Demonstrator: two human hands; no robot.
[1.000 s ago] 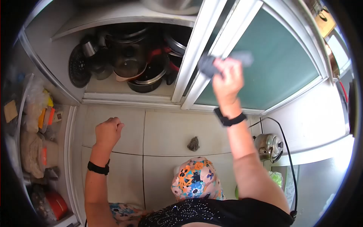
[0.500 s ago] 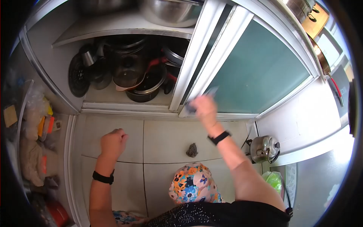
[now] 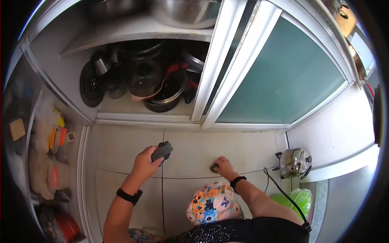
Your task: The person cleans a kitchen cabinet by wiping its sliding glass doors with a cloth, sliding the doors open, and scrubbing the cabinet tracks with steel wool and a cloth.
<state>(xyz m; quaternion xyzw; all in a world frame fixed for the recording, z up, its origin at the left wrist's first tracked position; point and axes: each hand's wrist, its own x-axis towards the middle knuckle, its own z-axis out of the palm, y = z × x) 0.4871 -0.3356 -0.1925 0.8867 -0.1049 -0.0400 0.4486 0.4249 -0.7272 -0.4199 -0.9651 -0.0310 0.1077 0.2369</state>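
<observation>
My left hand [image 3: 145,162] is raised over the floor tiles, closed around a dark grey cloth [image 3: 163,151] that looks folded or bunched. Down at the floor, my right hand [image 3: 224,167] has its fingers closed on a brownish-grey scouring pad [image 3: 213,167], partly covered by the fingertips. In front of both hands is the low cabinet. Its green-glass sliding door [image 3: 279,77] stands on the right, with a white frame [image 3: 243,65]. Several dark pots [image 3: 162,106] sit inside on the left.
A steel kettle [image 3: 293,162] stands by the right wall, with a green plastic bag [image 3: 300,198] nearer me. A shelf with packed goods [image 3: 54,137] lines the left side. Above the pots, a metal bowl [image 3: 184,14] rests on a shelf. My floral-covered knee [image 3: 212,204] is below my hands.
My right hand has come down from the door frame to the scouring pad on the floor. The grey cloth is now in my left hand, which was an empty-looking fist.
</observation>
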